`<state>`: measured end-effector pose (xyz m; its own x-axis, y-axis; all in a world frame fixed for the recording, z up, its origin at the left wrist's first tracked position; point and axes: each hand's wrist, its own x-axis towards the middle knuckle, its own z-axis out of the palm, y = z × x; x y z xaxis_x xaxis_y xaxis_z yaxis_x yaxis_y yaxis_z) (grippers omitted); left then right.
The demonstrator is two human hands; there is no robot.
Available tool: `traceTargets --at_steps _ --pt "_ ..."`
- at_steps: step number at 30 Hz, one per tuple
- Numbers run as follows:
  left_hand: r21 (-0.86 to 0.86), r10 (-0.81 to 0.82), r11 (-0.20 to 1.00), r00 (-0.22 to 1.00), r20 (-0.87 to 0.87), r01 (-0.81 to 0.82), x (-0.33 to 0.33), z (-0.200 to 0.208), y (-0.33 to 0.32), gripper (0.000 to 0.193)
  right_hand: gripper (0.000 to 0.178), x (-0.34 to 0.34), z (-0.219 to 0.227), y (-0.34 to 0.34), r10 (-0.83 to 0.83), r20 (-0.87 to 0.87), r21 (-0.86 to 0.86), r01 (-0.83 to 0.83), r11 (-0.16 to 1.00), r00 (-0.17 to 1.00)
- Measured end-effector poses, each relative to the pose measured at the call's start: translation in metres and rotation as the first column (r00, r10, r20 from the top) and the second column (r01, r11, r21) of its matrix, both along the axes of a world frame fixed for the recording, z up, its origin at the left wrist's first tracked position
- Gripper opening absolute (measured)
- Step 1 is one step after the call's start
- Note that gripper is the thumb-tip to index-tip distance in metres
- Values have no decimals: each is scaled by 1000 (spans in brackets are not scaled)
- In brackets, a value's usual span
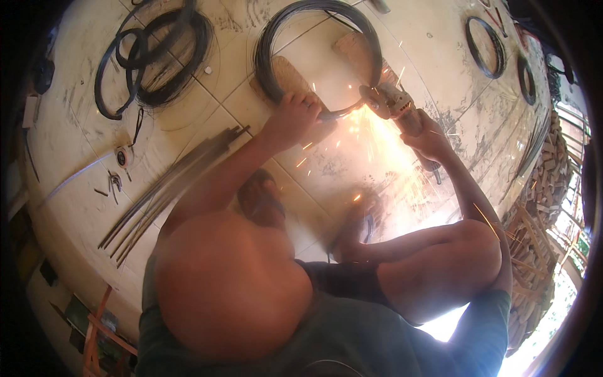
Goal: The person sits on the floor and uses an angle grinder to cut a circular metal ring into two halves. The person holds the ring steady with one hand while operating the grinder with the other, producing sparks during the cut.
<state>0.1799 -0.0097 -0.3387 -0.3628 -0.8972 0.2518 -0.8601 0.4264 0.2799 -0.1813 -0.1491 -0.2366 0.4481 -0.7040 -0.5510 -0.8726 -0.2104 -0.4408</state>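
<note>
My right hand (427,136) is closed around the body of an angle grinder (399,108). Its disc meets the near right side of a large coil of dark wire (267,47), and bright sparks spray from there down toward my feet. My left hand (295,114) grips the coil at its near left side, fingers wrapped over the strands. Under the coil, a wooden block (291,75) lies at the left and another wooden block (357,50) at the right. Glare hides the exact contact point.
Loose coils of dark wire (166,85) lie at the far left, smaller rings (485,47) at the far right. Left of my legs are several thin rods (182,179), a tape measure (124,156) and small keys (114,181). A wood pile (534,232) stands at right.
</note>
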Motion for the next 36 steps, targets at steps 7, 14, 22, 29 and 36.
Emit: traceTargets --at_steps 7,14,22,29,36 --pt "82 -1 996 970 -244 22 8 -1 -5 31 68 7 -3 -4 -26 43 -31 27 999 999" --pt "117 -37 990 948 -315 77 18 -4 -4 31 66 25 10 -4 -27 -143 0 27 1000 989" --pt "130 -99 978 918 -384 160 28 0 -11 29 66 13 2 -6 -10 -68 0 10 1000 998" --pt "159 -34 981 907 -421 111 28 4 -11 23 64 14 4 -4 -33 -108 -54 27 998 994" --pt "160 -19 982 906 -423 95 27 4 -11 21 61 13 -3 -6 -20 -48 -34 18 999 999"
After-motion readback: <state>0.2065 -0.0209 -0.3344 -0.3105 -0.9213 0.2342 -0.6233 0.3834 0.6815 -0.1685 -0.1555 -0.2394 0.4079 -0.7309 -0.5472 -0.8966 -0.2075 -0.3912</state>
